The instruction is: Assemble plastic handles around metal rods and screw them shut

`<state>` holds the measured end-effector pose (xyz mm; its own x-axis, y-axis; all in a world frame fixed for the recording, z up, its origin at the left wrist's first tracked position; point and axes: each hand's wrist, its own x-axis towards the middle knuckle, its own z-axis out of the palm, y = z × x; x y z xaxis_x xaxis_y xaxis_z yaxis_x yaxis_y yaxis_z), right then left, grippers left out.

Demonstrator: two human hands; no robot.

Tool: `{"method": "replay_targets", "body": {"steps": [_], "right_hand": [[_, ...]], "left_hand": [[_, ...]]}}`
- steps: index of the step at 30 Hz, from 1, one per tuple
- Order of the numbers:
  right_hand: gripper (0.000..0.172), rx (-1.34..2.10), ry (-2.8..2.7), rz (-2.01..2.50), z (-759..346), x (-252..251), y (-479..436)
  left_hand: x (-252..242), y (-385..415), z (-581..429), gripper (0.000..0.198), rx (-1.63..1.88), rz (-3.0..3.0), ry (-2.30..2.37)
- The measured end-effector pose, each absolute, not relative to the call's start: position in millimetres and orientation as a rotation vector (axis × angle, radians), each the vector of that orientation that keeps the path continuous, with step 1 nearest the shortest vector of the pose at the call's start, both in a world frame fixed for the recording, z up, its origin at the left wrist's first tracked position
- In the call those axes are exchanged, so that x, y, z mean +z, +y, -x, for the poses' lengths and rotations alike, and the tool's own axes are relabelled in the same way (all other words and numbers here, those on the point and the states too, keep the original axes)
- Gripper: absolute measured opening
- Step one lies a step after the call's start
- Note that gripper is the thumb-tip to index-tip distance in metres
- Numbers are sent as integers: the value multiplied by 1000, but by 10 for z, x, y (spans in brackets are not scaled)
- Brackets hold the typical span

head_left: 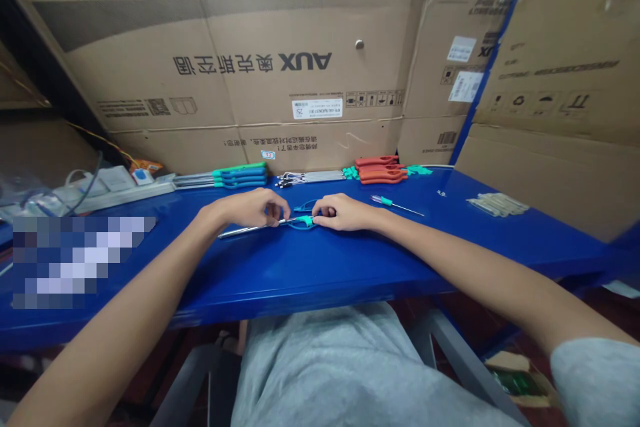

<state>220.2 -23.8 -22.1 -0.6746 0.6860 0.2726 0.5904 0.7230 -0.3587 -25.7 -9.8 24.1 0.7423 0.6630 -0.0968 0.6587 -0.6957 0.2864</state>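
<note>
A thin metal rod (243, 232) lies at a slant just above or on the blue table, its right end at a small green plastic fitting (305, 221). My left hand (261, 207) has thumb and fingers pinched around the rod near the fitting. From the right, my right hand (344, 212) closes its thumb and forefinger on the edge of the green fitting. A blue loop-shaped handle (300, 209) shows between and behind the hands, partly covered by the fingers. How rod, fitting and handle join is too small to tell.
Behind lie blue-handled rods (243, 177), silver rods (323, 176), red handles (383, 170) and green fittings (419, 170). Right of my hand is a screwdriver (395, 203), then pale strips (503, 205). A power strip (127, 197) sits left. Cardboard (250, 27) walls the back.
</note>
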Motion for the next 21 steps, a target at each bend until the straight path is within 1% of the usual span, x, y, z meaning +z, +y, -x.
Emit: {"method": "replay_targets", "body": {"steps": [16, 21], "right_hand": [[21, 356, -2515, 1000, -2241, -240, -225], [20, 354, -2522, 996, -2241, -237, -222]], "left_hand": [[205, -102, 228, 22, 100, -2644, 1028], [183, -93, 210, 23, 125, -2634, 1050]]}}
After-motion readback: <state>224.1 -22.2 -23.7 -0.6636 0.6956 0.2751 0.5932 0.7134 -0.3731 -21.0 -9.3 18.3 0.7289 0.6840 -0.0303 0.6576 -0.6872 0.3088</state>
